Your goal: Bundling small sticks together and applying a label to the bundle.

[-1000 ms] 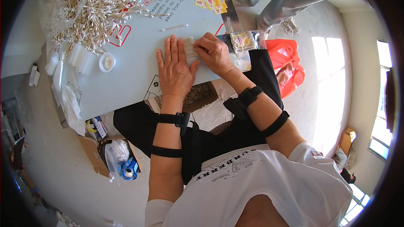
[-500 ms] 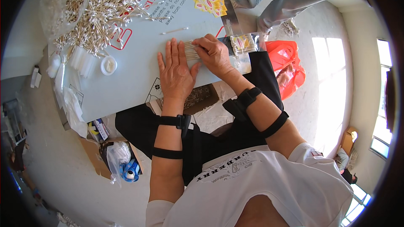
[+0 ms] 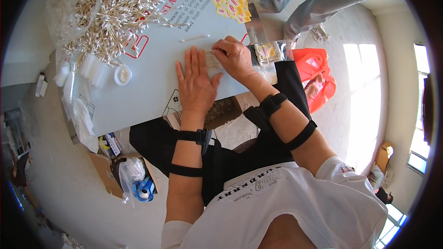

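My left hand [image 3: 197,83] lies flat on the table sheet, fingers stretched out, its fingertips against a small row of cotton swabs [image 3: 212,60]. At the right side of that row is my right hand [image 3: 234,58], fingers curled and pressed together; what they pinch is hidden. One loose cotton swab [image 3: 194,38] lies just beyond my fingers. Right of my right hand, a clear bag of cotton swabs [image 3: 268,52] with a yellow label sits at the table's edge.
A large heap of cotton swabs [image 3: 122,11] covers the far left, beside clear plastic cylinders [image 3: 94,70] and a round lid [image 3: 122,74]. Yellow cards [image 3: 230,4] lie at the far right. Below are an open carton [image 3: 224,110] and a red bag [image 3: 314,76]. Another person's legs [image 3: 314,7] stand beyond.
The whole view has shifted slightly. My left hand stays flat and my right hand stays curled at the swab row, with little visible movement.
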### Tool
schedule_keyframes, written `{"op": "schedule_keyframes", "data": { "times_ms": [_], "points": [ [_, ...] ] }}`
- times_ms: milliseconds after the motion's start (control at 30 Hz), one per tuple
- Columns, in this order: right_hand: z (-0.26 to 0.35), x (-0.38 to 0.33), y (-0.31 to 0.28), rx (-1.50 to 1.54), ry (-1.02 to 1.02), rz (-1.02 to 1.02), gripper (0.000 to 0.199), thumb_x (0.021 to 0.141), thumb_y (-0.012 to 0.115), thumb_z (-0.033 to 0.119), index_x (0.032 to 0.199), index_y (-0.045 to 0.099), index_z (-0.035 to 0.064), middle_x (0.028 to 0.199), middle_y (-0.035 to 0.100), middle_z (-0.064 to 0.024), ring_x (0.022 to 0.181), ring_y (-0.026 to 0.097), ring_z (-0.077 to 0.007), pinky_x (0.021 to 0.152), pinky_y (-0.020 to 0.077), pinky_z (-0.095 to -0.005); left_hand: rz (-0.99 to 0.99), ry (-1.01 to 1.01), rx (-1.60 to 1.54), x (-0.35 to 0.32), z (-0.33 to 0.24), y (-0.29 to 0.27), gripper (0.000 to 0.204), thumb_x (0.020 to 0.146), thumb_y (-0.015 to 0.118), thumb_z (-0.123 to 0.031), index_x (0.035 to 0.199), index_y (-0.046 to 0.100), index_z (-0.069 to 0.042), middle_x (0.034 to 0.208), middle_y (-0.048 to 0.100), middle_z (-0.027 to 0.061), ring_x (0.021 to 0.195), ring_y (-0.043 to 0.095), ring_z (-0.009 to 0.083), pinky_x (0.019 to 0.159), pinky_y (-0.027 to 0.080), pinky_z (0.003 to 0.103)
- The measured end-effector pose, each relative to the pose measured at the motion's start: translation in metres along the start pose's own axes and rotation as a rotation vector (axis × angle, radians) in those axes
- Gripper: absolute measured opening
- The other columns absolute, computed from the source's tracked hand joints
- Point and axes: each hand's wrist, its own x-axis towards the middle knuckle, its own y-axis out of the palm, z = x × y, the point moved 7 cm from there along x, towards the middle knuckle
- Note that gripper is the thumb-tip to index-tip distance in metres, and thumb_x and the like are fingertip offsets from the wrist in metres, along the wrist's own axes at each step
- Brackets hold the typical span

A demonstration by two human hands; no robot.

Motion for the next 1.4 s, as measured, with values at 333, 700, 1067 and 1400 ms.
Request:
{"op": "schedule_keyframes", "data": {
  "times_ms": [333,700,1067,1400],
  "points": [
    [0.026,0.081,0.032,0.051,-0.117,0.038,0.019,0.079,0.071,0.018,0.095,0.069,0.0079,0.087,0.061,-0.0084,0.082,0.062,-0.0285,0.073,0.0502,-0.0368,-0.024,0.006,0.024,0.0,0.0,-0.001,0.076,0.088,0.063,-0.041,0.145,0.034,-0.001,0.153,0.032,0.0172,0.144,0.027,0.0302,0.116,0.018,0.052],
    [0.02,0.084,0.044,-0.075,-0.283,0.348,0.008,0.081,0.064,0.015,0.085,0.063,0.0075,0.089,0.061,-0.0085,0.087,0.062,-0.0303,0.075,0.0497,-0.0393,0.009,-0.022,-0.003,-0.001,0.004,-0.002,0.08,0.084,0.066,-0.036,0.147,0.03,-0.002,0.155,0.03,0.0149,0.145,0.025,0.0287,0.117,0.017,0.052],
    [0.049,0.133,0.083,-0.178,-0.266,0.161,0.009,0.082,0.061,0.015,0.085,0.063,0.0074,0.091,0.064,-0.0108,0.088,0.063,-0.0324,0.074,0.0515,-0.0422,0.03,-0.002,0.049,0.003,-0.001,-0.001,0.076,0.084,0.064,-0.035,0.146,0.034,-0.002,0.155,0.03,0.0146,0.145,0.026,0.0276,0.117,0.018,0.05],
    [0.026,0.077,0.032,-0.193,-0.409,0.432,0.004,0.079,0.064,0.009,0.082,0.063,0.0074,0.087,0.06,-0.009,0.088,0.062,-0.0305,0.072,0.0497,-0.0402,-0.05,-0.005,-0.021,-0.001,0.003,-0.002,0.076,0.089,0.061,-0.041,0.146,0.032,-0.001,0.153,0.031,0.0172,0.144,0.026,0.0304,0.116,0.019,0.051]
  ]
}}
